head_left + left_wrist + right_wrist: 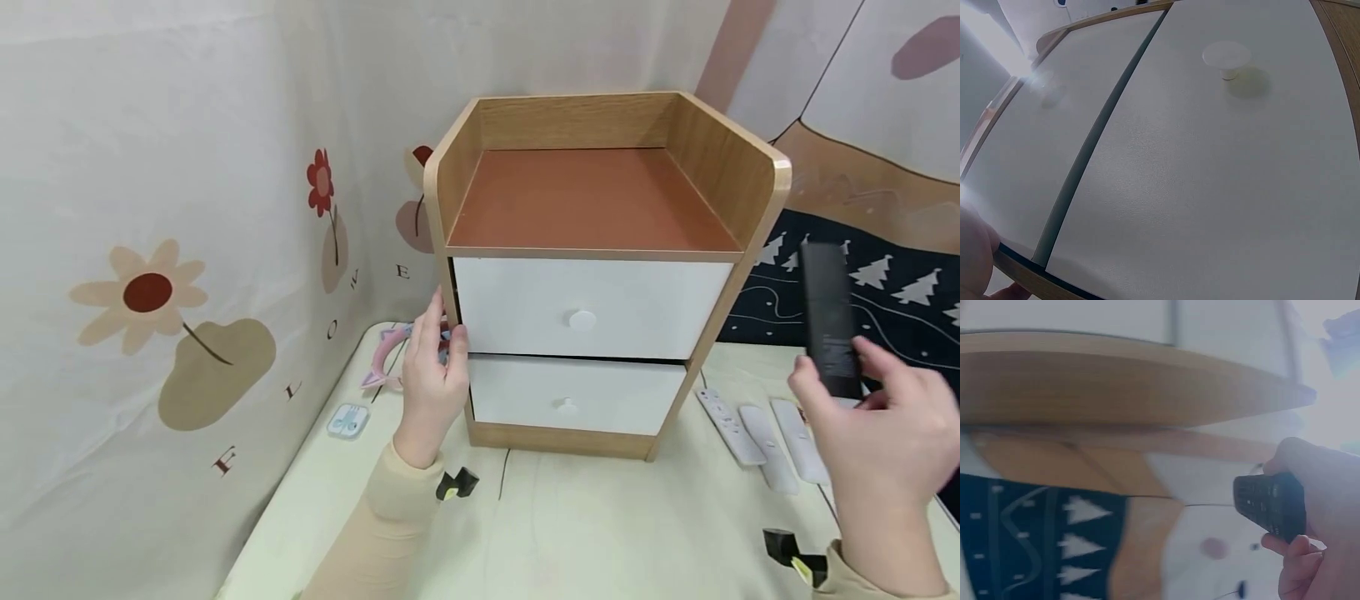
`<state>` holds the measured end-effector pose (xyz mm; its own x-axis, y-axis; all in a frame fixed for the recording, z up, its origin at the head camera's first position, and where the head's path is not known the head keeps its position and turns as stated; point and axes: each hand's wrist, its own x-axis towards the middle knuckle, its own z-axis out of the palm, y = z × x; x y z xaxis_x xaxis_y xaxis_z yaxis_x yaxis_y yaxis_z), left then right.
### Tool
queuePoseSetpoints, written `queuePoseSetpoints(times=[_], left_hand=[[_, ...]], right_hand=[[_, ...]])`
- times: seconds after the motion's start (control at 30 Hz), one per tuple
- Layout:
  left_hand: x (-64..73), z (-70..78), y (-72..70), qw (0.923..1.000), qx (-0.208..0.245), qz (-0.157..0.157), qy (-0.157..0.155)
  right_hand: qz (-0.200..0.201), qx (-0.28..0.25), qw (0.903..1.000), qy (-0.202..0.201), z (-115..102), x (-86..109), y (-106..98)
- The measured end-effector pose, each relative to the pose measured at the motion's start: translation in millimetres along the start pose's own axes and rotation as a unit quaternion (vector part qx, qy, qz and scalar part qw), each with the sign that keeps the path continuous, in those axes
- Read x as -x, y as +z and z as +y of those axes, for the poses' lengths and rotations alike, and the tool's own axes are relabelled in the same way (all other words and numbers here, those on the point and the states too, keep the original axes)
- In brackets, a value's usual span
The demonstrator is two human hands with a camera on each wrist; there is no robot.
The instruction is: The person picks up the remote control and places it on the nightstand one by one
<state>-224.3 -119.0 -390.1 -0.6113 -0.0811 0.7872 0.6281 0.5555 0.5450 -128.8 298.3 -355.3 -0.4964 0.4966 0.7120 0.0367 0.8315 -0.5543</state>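
Note:
A small wooden cabinet (600,252) with two white drawers and a raised wooden rim on top stands upright in the head view. My left hand (435,375) rests against its left side, fingers fairly straight along the side panel and thumb at the front edge. The upper drawer (517,304) and lower drawer (525,396) each carry a round white knob. To the right of the cabinet, my right hand (892,425) holds a black remote control (831,317) by its lower end, raised above the table. The right wrist view shows buttons on that remote (1269,503).
Several white remotes, among them one with visible buttons (731,427), lie right of the cabinet on the pale tabletop (570,525). On the left are a pink cat-ear headband (386,354) and boxed earphones (348,421). A patterned curtain (187,125) hangs close behind and left.

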Motion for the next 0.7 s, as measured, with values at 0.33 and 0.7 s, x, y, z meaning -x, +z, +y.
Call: queuePoseSetpoints(times=[0.33, 0.7], left_hand=[[-0.2, 1.9, -0.4, 1.0000, -0.001, -0.001, -0.006], [0.4, 1.3, -2.6, 0.9999, 0.009, 0.001, -0.006]], right_hand=[[0.084, -0.103, 0.9910, -0.018, -56, -2.1, -38], [0.075, -0.239, 0.9496, -0.189, -143, -35.7, -7]])
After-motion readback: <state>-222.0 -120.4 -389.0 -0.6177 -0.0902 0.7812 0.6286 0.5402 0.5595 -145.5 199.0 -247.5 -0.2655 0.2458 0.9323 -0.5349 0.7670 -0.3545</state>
